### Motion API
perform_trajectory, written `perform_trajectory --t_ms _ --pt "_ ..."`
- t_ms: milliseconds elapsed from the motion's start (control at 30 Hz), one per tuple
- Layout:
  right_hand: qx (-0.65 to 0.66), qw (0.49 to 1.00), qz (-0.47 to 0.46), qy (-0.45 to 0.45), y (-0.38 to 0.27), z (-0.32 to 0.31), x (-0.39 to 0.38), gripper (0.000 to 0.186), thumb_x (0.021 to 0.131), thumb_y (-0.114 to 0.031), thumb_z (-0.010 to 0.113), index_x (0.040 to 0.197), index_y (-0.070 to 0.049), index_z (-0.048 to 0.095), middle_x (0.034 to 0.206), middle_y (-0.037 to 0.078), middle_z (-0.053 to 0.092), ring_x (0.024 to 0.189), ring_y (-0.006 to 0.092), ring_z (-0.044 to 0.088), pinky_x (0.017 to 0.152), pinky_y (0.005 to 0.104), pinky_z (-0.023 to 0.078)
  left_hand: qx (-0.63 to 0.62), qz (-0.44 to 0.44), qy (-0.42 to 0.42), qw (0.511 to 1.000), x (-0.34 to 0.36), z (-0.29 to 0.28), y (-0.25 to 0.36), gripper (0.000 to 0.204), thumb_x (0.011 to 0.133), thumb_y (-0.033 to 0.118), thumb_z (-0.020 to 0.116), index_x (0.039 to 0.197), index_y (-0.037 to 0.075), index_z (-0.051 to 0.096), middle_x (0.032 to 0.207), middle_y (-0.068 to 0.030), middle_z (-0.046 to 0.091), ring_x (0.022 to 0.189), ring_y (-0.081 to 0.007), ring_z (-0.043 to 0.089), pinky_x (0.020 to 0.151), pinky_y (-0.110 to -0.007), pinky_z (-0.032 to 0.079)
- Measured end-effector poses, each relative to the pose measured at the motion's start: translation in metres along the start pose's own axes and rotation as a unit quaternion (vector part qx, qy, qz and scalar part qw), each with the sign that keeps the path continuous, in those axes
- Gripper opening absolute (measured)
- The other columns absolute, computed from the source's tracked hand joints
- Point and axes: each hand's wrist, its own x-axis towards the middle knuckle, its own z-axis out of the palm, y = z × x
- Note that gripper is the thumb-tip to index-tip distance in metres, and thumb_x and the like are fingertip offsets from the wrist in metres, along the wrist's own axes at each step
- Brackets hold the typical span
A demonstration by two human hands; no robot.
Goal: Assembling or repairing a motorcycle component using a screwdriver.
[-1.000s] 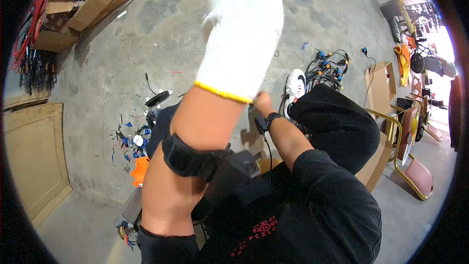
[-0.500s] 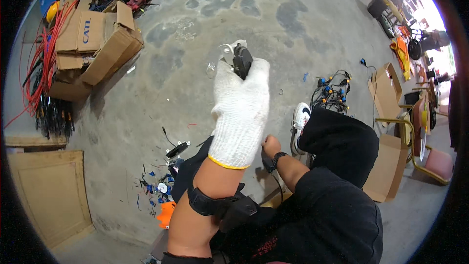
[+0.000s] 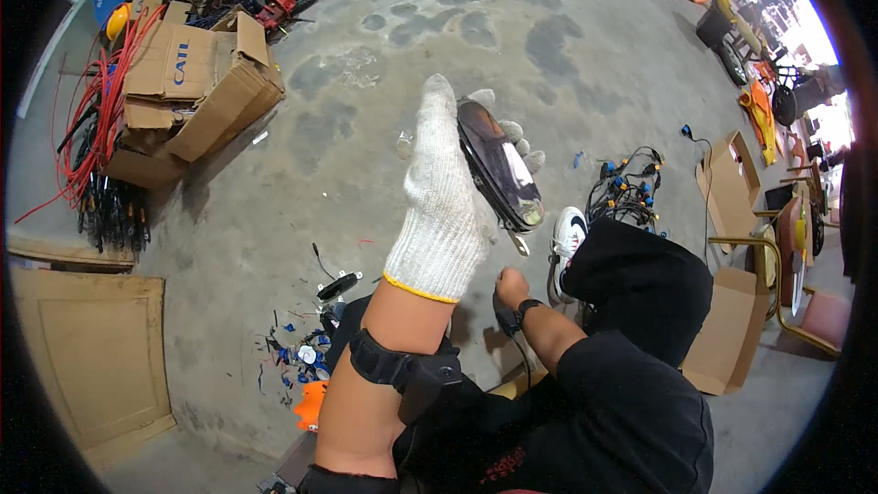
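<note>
My left hand (image 3: 462, 165), in a white knitted glove with a yellow cuff, is raised near the middle, its thumb and fingers closed round a dark oblong lamp-like part (image 3: 501, 165) with a glossy reflective face and a small tab at its lower end. Below it, beside my right thigh, my bare right hand (image 3: 512, 287) is curled closed; whatever it holds, if anything, is hidden. A black device with a cable (image 3: 508, 320) sits at that wrist. A black oval part (image 3: 337, 285) with a wire lies on the floor left of my left forearm.
Torn cardboard boxes (image 3: 210, 101) and red cables (image 3: 105, 105) stand at upper left. Cable tangles (image 3: 622, 192) lie beyond my shoe (image 3: 569, 242). Open cartons (image 3: 727, 329), a pink chair (image 3: 819, 320) and orange panels (image 3: 759, 119) are at right, small blue scraps (image 3: 293, 357) at lower left.
My gloved left hand has turned over from back-up to thumb-up, showing the part's long glossy face. Before that, a second ago, it was higher in view. My right hand stays low.
</note>
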Motion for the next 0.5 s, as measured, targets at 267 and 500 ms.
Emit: perform_trajectory --t_ms 267,500 --pt "0.061 0.998 -0.001 0.020 0.012 -0.004 -0.001 0.015 0.080 -0.016 0.058 0.089 -0.008 0.068 0.092 0.019 0.069 0.089 0.0381 0.066 0.080 0.0466 0.052 -0.033 -0.003 -0.034 0.999 0.003 0.002 -0.008 0.070 0.098 0.062 0.029 0.116 0.001 0.057 0.085 -0.0187 0.064 0.079 -0.0350 0.066 0.078 -0.052 0.057" --pt "0.070 0.995 -0.048 0.044 0.025 -0.012 0.010 0.012 0.076 -0.016 0.061 0.081 -0.006 0.067 0.083 0.019 0.069 0.083 0.0376 0.067 0.076 0.0453 0.053 -0.088 -0.023 -0.056 0.994 0.009 0.008 -0.016 0.064 0.099 0.061 0.034 0.105 0.003 0.059 0.080 -0.0154 0.064 0.072 -0.0304 0.065 0.071 -0.050 0.057"
